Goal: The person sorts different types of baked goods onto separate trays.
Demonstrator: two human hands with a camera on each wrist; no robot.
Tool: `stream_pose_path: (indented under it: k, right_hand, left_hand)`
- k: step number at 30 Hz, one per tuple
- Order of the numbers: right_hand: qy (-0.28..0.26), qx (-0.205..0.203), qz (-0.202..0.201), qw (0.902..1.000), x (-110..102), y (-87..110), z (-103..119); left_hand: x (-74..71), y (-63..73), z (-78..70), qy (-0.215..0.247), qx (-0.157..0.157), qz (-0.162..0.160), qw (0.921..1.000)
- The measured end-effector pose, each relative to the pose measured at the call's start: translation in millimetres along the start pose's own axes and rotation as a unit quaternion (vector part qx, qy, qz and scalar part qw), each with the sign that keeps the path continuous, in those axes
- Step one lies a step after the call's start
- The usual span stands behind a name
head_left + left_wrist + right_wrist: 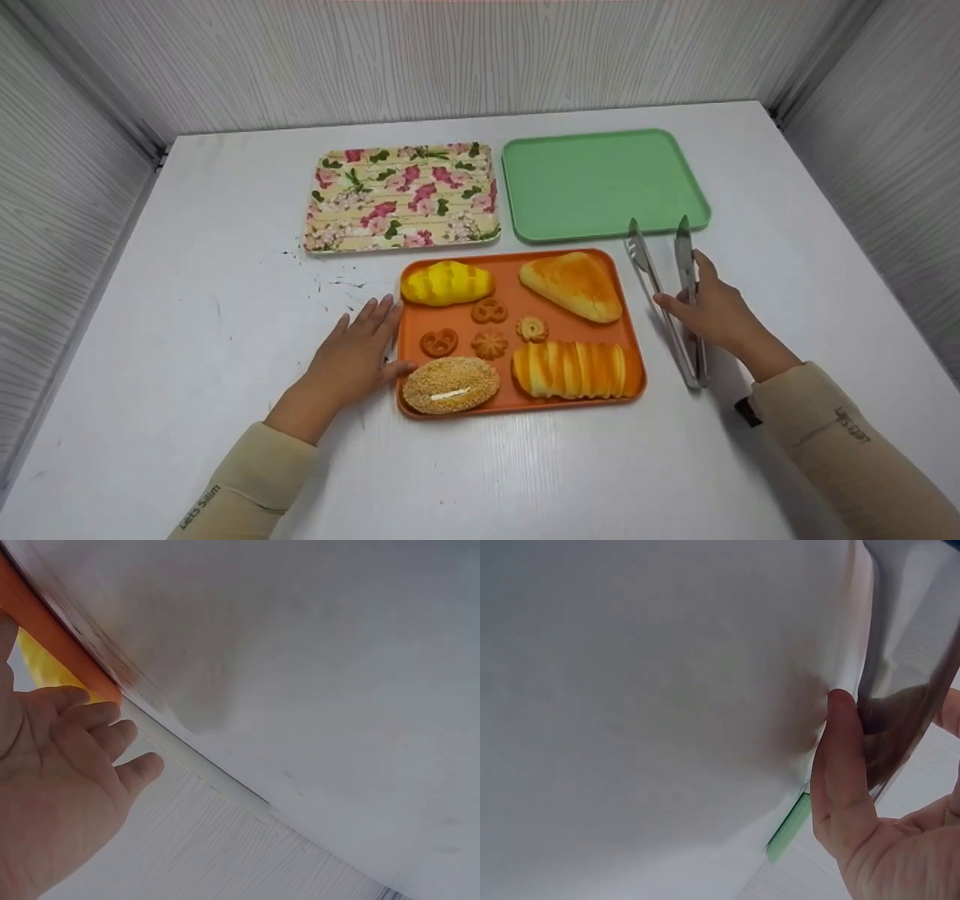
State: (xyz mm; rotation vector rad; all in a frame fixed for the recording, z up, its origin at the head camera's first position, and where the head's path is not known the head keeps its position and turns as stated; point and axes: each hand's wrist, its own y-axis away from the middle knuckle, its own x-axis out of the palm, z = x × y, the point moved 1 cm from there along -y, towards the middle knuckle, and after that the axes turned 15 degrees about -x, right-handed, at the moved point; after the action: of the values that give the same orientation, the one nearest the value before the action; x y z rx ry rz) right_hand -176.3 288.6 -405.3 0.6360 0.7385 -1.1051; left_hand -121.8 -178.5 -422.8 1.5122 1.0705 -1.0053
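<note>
Flat along the left edge of the orange tray [506,409] lies my left hand [351,360], its fingers extended and thumb by the sesame-coated bread [450,386]. Metal tongs [683,247] stand spread on the table right of that tray, their tips at the green tray's front edge. My right hand [712,311] holds the tongs, thumb and fingers on either side of one arm. In the right wrist view, that metal arm [907,645] passes between fingers and thumb. A yellow bread [448,283], a triangular bread [577,281] and a ridged loaf [574,370] occupy the orange tray.
Several small biscuits, including a pretzel-shaped one [439,343], lie mid-tray among the breads. Behind, a floral tray [405,199] sits left of a green tray [600,184]. Pale wood-grain panels [465,60] enclose the white table [210,300] at the back and sides.
</note>
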Motion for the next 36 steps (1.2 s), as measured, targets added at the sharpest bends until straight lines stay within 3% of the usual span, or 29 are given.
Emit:
stream_pose_path:
  k: [18, 22, 29, 36]
  right_hand:
    - [-0.001, -0.002, -0.02, 0.9998, -7, 7.4, -7]
    - [-0.025, -0.011, -0.033, 0.9991, -11, 8.4, -10]
    - [-0.138, -0.046, -0.056, 0.9878, -12, 6.1, -15]
    - [-0.132, -0.057, -0.068, 0.9873, -16, 2.1, -14]
  left_hand:
    - [4.6, -1.9, 0.0, 0.009, 0.024, 0.004, 0.9996]
    - [3.7, -1.5, 0.2, 0.007, 0.023, 0.003, 0.9997]
    - [0.6, -0.8, -0.2, 0.003, 0.019, 0.007, 0.9998]
    - [1.5, -0.8, 0.6, 0.005, 0.023, 0.002, 0.9997]
